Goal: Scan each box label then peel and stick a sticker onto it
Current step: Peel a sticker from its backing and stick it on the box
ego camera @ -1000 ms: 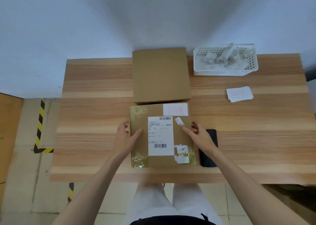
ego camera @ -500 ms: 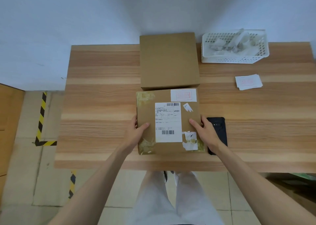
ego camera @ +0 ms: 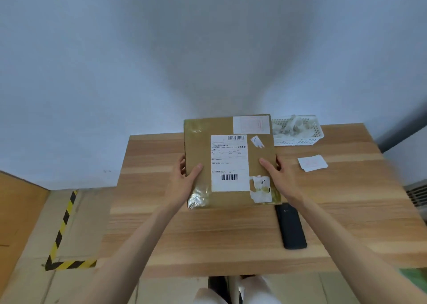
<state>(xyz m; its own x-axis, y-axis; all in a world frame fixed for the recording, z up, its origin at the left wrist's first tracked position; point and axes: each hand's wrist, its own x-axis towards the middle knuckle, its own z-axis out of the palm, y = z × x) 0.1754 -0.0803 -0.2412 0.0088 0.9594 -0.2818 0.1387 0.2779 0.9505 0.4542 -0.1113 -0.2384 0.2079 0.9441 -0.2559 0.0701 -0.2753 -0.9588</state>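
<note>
Now the box (ego camera: 231, 160) is off the table (ego camera: 208, 234) and up in the air, where half a second ago we still had it lying flat near the front edge with the plain second box just behind it. That second box is no longer visible; the lifted one likely hides it, we can't tell. Left hand (ego camera: 182, 183) grips the box's left edge, thumb curled onto the top face, fingers wrapped behind. Right hand (ego camera: 279, 178) grips the right edge the same way, thumb on the face beside the white shipping label (ego camera: 230, 163). The box's top face is towards the camera, far edge covering part of the wall. A red-printed sticker (ego camera: 251, 124) already sits in its upper right corner, so we judge this box is done or nearly done: scanned, stickered, and now being carried off to make room for the next one. The black phone (ego camera: 290, 226), probably the scanner, lies flat on the table below the right forearm, untouched. The sticker stack (ego camera: 312, 163) sits to the right, well apart from the box, and the white basket (ego camera: 298, 132) with peeled backing scraps is at the far right, partly behind the box's corner.
</note>
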